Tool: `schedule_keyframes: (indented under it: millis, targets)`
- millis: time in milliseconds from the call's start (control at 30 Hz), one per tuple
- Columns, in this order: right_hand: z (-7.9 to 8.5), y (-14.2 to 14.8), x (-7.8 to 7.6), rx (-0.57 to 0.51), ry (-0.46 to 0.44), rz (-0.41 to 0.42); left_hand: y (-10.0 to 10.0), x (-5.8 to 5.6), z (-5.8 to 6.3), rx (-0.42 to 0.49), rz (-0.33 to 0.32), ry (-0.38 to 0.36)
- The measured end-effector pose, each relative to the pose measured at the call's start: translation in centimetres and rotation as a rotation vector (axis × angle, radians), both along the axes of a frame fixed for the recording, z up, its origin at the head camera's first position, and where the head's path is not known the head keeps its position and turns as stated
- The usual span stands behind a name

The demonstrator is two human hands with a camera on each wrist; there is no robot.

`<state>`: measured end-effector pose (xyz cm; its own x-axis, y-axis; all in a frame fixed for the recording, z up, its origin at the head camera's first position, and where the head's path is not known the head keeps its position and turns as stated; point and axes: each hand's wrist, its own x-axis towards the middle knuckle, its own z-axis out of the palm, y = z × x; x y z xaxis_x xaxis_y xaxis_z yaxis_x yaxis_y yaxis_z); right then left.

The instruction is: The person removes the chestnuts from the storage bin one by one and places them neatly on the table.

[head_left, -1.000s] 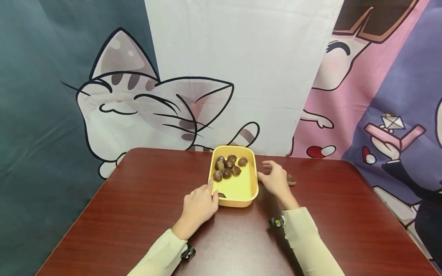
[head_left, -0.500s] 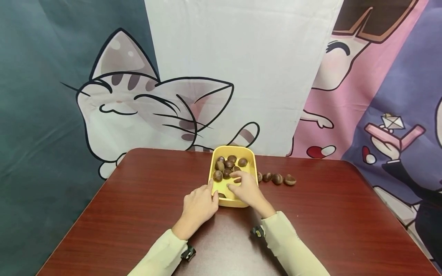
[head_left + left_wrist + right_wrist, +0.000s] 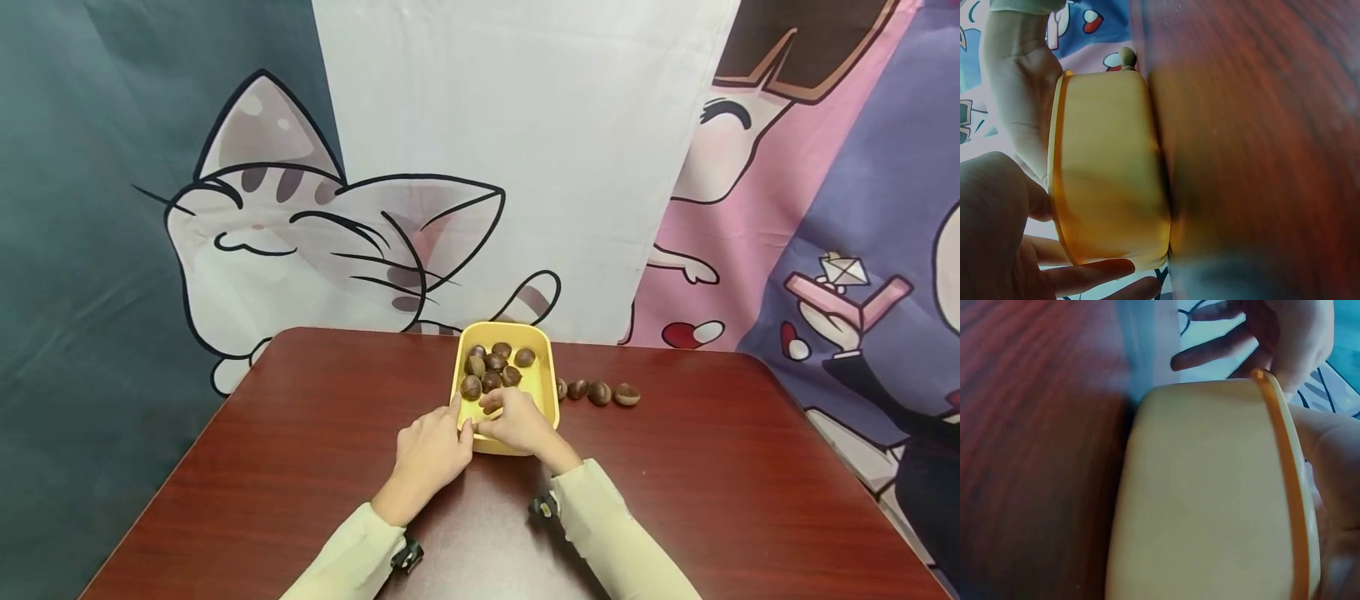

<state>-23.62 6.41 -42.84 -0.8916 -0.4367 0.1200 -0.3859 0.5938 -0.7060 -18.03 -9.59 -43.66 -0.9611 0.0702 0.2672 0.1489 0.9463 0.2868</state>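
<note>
A yellow plastic box (image 3: 553, 392) stands on the table with several brown chestnuts (image 3: 492, 362) gathered in its far left part. My left hand (image 3: 431, 450) holds the box by its near left corner, thumb at the rim and fingers along the outer wall, as the left wrist view shows. Inside the box, near its front left corner, is my right hand (image 3: 517, 423). Its thumb and index finger are apart, with the fingertips low by the corner where they cover most of a chestnut. In the right wrist view the box's wall (image 3: 1210, 487) hides those fingertips.
Several chestnuts (image 3: 599, 392) lie in a row on the dark red table (image 3: 315, 417), just right of the box. Behind the table's far edge hangs a cloth backdrop (image 3: 525, 167) with a cartoon cat.
My right hand has moved left from beside the row of chestnuts into the box, then toward its near left corner. The left hand stays at the box. The head view has shifted slightly.
</note>
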Motion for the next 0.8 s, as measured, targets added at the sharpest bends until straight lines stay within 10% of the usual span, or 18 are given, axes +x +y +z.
schedule_keyframes:
  millis: [800]
  targets:
    - [-1.0,-0.1,-1.8,-0.048,-0.235,0.111,0.1,0.0,-0.3,0.005,-0.003,0.021]
